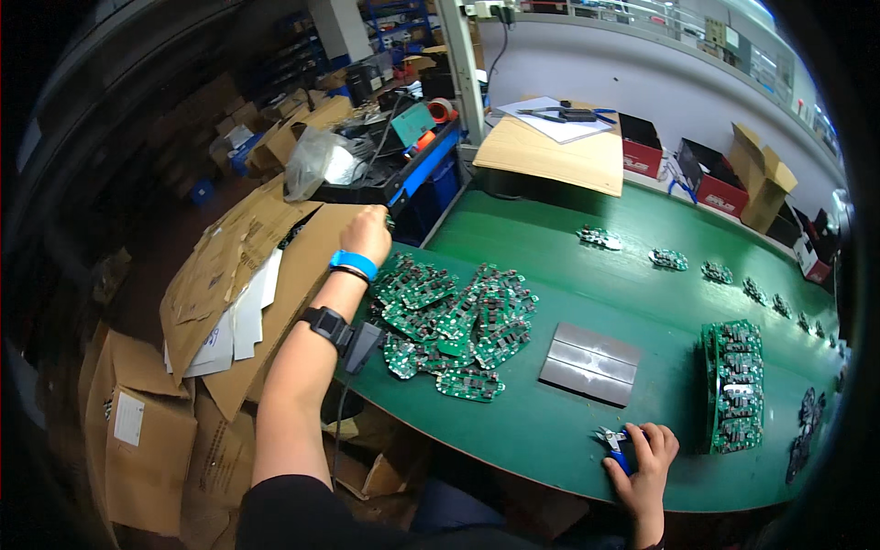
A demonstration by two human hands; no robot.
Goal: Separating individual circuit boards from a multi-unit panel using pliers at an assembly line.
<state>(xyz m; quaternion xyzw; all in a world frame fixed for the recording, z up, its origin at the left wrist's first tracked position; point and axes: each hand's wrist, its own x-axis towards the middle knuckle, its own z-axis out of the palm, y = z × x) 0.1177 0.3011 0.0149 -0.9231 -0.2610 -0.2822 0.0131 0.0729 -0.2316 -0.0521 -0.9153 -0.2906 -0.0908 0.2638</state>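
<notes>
My left hand (367,236) is closed, back of the hand up, beyond the far left end of the circuit board pile. A small dark green edge at its fingers looks like a circuit board (390,223); the rest is hidden. The heap of green circuit boards (477,316) lies just nearer to me, on the green table (550,440). My right hand (649,458) is at the front edge, closed round blue-handled side cutters (616,449), whose jaws point up and left. A grey metal block (591,364) with lengthwise grooves lies beyond the cutters.
Right of the block stands a long stack of circuit boards (733,387). Single boards (667,259) form a line along the far side. A cardboard sheet (550,151) carries paper and pliers. Red boxes (642,147) line the wall. Cardboard boxes (151,431) stand left.
</notes>
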